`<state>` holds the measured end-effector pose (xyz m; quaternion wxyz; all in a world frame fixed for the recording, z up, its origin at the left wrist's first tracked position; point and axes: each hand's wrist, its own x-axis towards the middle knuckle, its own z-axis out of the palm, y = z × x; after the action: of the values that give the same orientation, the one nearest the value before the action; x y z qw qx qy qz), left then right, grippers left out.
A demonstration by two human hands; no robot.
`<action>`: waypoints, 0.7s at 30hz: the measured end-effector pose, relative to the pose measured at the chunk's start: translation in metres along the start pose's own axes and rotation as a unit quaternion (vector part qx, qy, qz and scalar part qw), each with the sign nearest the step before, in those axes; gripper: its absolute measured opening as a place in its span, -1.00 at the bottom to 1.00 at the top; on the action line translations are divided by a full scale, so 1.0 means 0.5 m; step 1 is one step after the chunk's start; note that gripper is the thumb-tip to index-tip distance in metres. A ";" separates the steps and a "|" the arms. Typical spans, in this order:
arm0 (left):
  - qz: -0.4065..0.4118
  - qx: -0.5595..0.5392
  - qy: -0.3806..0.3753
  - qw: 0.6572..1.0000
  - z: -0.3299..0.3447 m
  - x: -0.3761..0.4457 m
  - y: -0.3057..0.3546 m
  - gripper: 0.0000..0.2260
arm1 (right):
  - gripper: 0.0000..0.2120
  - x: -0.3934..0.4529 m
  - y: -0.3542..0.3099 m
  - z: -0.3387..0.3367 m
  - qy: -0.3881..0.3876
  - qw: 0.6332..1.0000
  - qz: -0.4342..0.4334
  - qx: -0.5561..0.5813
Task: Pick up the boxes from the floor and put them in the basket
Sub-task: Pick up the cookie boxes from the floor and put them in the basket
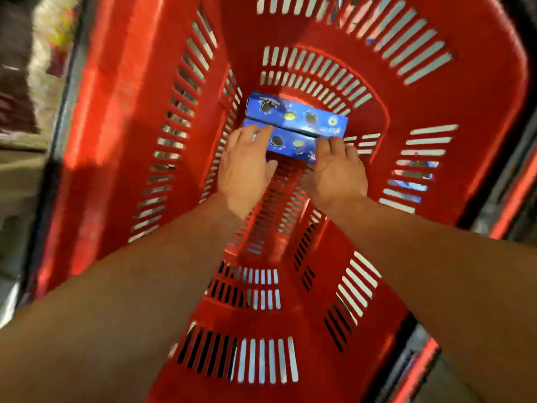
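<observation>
both hands, left hand (247, 164) and right hand (334, 167), grip the near blue box (293, 145) by its ends, laying it snug against the far box (296, 116) on the basket (122, 112) bottom.

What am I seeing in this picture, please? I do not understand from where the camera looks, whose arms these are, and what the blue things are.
There is no machine here. The single picture comes from a camera worn on a person's head, looking down, so the two bare arms are that person's own. They reach into a deep red basket with slotted walls. At its bottom lie two long blue boxes side by side. The far box lies free. The near box is between the hands: the left hand has its fingers on one end, the right hand on the other. The picture is blurred, so whether they grip firmly is unclear.
</observation>
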<state>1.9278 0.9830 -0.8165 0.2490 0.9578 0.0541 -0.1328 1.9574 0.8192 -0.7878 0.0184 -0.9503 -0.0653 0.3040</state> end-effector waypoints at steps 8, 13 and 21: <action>0.030 -0.080 -0.021 0.996 -0.350 -0.206 0.145 -0.51 | -0.31 -0.363 -0.059 -0.221 0.017 0.992 -0.021 0.123; 0.108 -0.035 -0.086 0.990 -0.521 -0.313 0.259 -0.47 | -0.29 -0.561 -0.022 -0.351 0.068 0.969 0.088 0.219; 0.142 -0.056 -0.118 0.981 -0.607 -0.446 0.498 -0.48 | -0.28 -0.819 0.156 -0.412 0.052 0.961 0.163 0.217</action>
<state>1.8252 0.9068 -0.3836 0.3231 0.9180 -0.1048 -0.2046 1.7552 0.6875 -0.3904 0.1780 -0.9358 0.1588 0.2597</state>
